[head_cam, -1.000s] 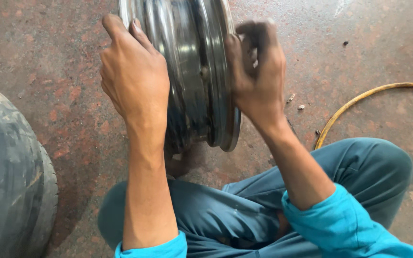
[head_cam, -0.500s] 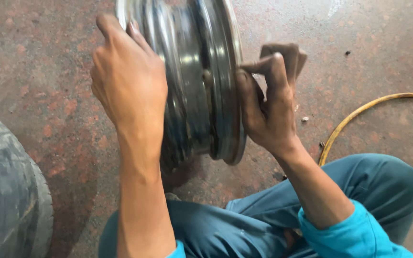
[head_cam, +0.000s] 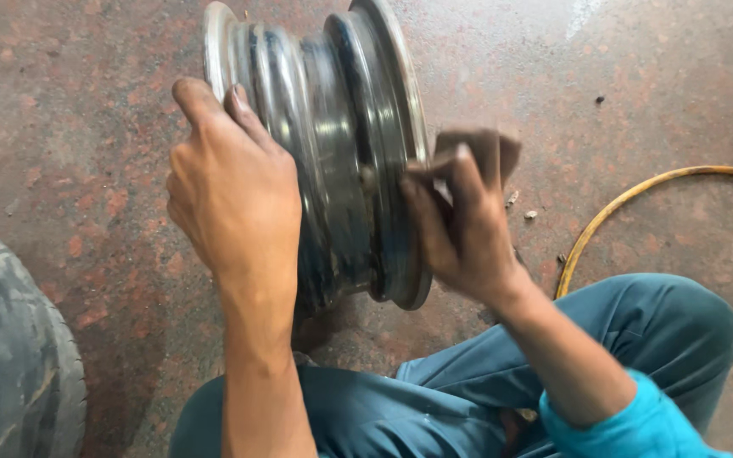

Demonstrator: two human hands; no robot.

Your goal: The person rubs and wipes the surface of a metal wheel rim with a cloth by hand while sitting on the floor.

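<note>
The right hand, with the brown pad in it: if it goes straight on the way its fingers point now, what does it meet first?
Probably nothing new: the right hand presses the brown pad against the wheel rim flange already. Its fingers point up and away, so beyond lies only bare stone floor.

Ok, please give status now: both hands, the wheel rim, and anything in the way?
Left hand steadies wheel rim, standing on edge. Right hand presses brown pad on rim's flange. Yellow hose and tyre lie clear.
</note>
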